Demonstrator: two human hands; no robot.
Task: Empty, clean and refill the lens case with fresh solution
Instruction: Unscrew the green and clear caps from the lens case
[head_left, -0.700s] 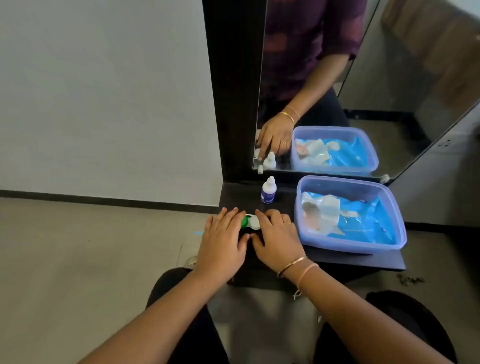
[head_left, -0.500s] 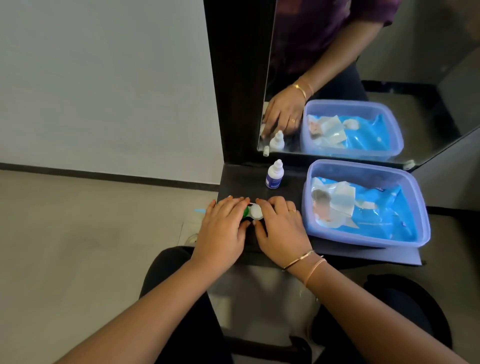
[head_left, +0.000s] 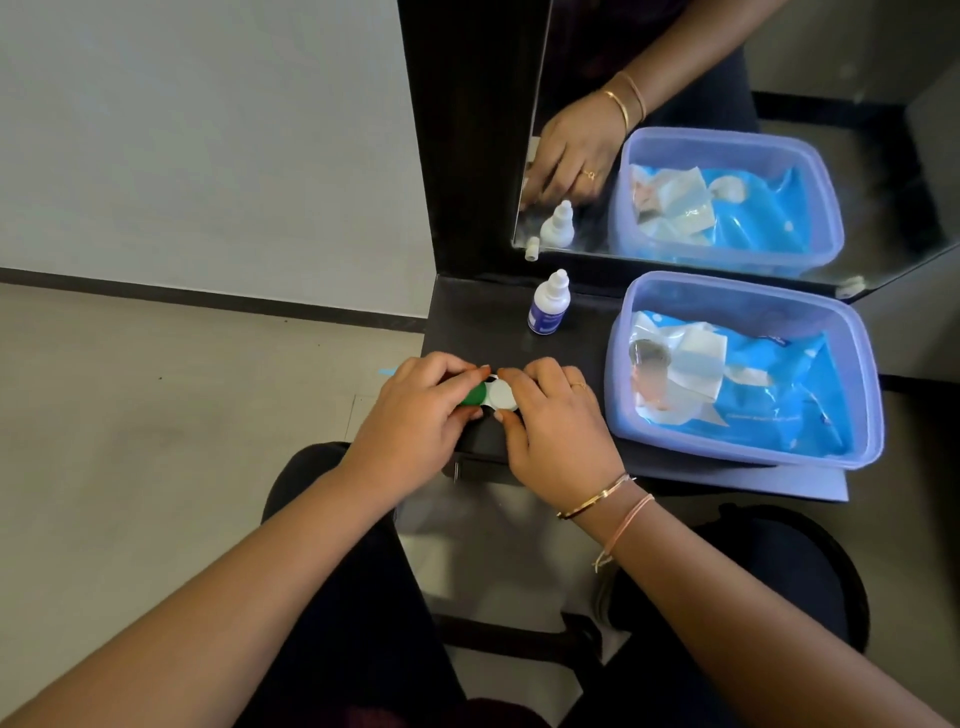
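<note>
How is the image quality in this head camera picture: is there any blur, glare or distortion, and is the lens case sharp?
Head view: even soft light, no hard shadows; the wide lens bends the mirror edge and the wall base; the lens case between the left hand and right hand is fairly sharp; one patch inside the plastic tub is smeared; the bottle label is unreadable.

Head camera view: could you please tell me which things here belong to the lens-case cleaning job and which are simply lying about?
For the job:
- lens case, green and white caps, held by left hand and right hand
- solution bottle, capped, upright on the dark shelf
- plastic tub holding tissues and a blue wipes pack, probably for wiping

Lying about:
- mirror
- blue strip at the shelf's left edge
</note>
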